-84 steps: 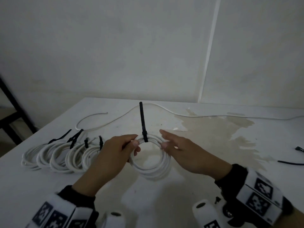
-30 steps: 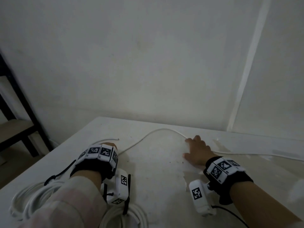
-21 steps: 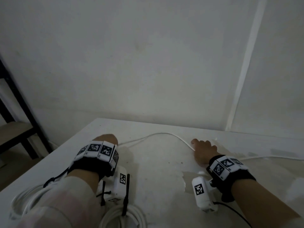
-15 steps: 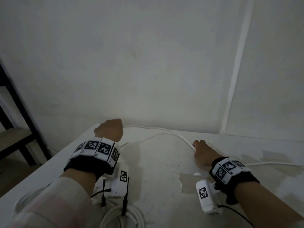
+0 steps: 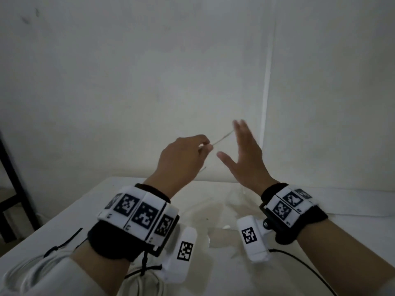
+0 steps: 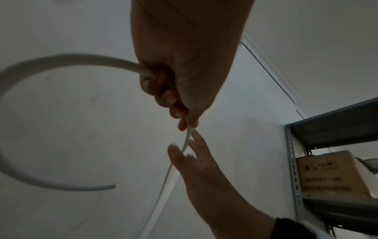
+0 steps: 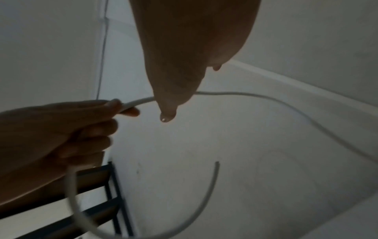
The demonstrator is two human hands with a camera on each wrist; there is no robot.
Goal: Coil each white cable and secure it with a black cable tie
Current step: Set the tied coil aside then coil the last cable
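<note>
Two hands up in the air above the counter [image 5: 213, 210], close to the white wall. Left hand [image 5: 181, 159] is curled round the white cable [image 6: 67, 59], thumb and forefinger pinching it near the fingertips; seen from the left wrist, the cable leaves the bottom of the fist and sweeps round in a wide open loop, its free end [image 6: 111, 186] hanging loose. From the pinch the cable runs on toward the right hand [image 5: 245, 159]. Right hand is spread flat, fingers straight and thumb out, holding nothing; the cable passes along its fingers [image 6: 196, 142], touching or just beside them, hard to say which. In the right wrist view the cable goes behind the right hand and curves away down toward the right.

On the counter below, near the left wrist, finished cable coils [image 5: 147, 285] lie at the bottom edge, partly hidden by the arm. Black cable ties [image 5: 64, 244] stick out from the coils at the left. Counter surface has a pale stain [image 5: 213, 212] between the two wrists. Both wrists wear black bands with printed square markers and white camera boxes. Dark metal shelf [image 6: 335, 132] with a cardboard box [image 6: 329, 174] shows in the left wrist view.
</note>
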